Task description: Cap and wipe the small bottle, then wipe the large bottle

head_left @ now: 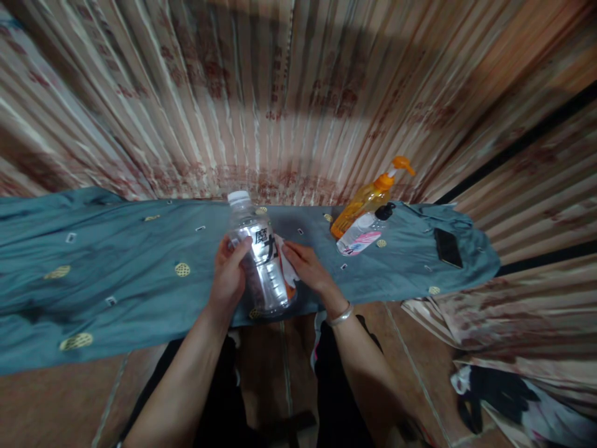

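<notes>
A large clear plastic bottle (265, 274) with a white cap and a silver label with dark characters leans slightly at the near edge of the cloth. My left hand (228, 267) is wrapped round its left side, thumb on the label. On the bottle's right side, my right hand (305, 264) pinches a white tissue (288, 266) and presses it against the label. To the right stand an orange pump bottle (359, 208) and, just in front of it, a smaller clear bottle (364, 233) with a black top and a pink label; neither is touched.
A blue-green cloth (140, 267) with yellow prints covers the narrow table. A dark phone (448, 247) lies near its right end. Pleated curtains (252, 124) hang close behind. Dark and white fabric (508, 398) lies low at the right on the tiled floor (396, 348).
</notes>
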{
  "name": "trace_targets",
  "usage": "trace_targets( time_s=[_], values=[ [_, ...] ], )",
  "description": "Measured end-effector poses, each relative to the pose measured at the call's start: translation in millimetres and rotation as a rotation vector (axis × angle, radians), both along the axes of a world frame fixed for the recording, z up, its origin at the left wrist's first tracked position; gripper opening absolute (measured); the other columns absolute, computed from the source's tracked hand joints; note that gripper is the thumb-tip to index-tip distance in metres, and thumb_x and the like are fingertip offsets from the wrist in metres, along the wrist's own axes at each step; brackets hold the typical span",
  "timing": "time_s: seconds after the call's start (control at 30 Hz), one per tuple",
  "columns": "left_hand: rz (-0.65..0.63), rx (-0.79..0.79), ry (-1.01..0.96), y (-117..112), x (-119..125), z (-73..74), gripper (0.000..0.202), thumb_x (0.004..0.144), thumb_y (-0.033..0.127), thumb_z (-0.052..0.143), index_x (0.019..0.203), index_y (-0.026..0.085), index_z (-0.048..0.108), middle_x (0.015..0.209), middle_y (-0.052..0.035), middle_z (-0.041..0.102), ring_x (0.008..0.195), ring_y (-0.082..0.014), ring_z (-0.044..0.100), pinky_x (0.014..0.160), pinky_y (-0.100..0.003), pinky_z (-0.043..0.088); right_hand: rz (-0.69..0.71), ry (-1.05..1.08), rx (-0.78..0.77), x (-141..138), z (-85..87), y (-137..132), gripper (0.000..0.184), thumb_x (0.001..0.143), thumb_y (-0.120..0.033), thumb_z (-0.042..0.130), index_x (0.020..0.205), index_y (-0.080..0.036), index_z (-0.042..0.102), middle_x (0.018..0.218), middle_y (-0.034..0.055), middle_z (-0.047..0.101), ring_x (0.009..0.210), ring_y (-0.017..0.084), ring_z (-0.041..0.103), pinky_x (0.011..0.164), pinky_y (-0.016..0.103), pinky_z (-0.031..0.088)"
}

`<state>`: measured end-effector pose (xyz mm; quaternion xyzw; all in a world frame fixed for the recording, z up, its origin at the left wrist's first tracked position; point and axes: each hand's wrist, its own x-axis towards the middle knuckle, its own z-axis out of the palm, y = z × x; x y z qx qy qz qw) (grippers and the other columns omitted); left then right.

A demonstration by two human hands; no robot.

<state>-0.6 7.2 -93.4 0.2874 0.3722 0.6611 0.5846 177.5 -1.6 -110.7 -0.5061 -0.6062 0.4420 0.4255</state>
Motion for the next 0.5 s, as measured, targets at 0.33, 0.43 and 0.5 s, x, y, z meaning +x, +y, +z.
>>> trace_targets(
  time_s=[0.33,0.43,0.5],
  values=[
    [-0.083,-0.088,0.043,-16.2,28.4,-9.6,0.053,0.052,0.027,0.099,0.094,0.024,0.068,0.083,0.0035,0.076,0.071,-0.0168,0.069,0.070,-0.031,0.057,-0.232,0.003,0.232,-10.3,33.3,-10.2,0.052,0.099,-0.056,0.061,0.140,-0.026,0.068,0.145,0.0073,0.070,0.135,0.029,0.063,0.121,0.044,0.044],
    [-0.114,-0.072,0.043,-16.9,30.2,-5.5,0.048,0.048,0.022,0.097,0.088,0.024,0.070,0.084,0.0027,0.077,0.072,-0.0174,0.069,0.070,-0.030,0.057,-0.214,0.034,0.180,-1.1,28.2,-2.4,0.049,0.099,-0.061,0.057,0.128,-0.025,0.074,0.128,0.0071,0.077,0.121,0.027,0.069,0.112,0.042,0.051],
    [-0.124,-0.075,0.026,-15.5,27.6,-2.6,0.047,0.047,0.022,0.097,0.086,0.024,0.071,0.083,0.0027,0.078,0.071,-0.0180,0.070,0.070,-0.030,0.057,-0.147,0.065,0.110,5.2,21.6,2.1,0.049,0.097,-0.064,0.057,0.119,-0.025,0.077,0.116,0.0065,0.079,0.111,0.026,0.071,0.105,0.041,0.055]
  ],
)
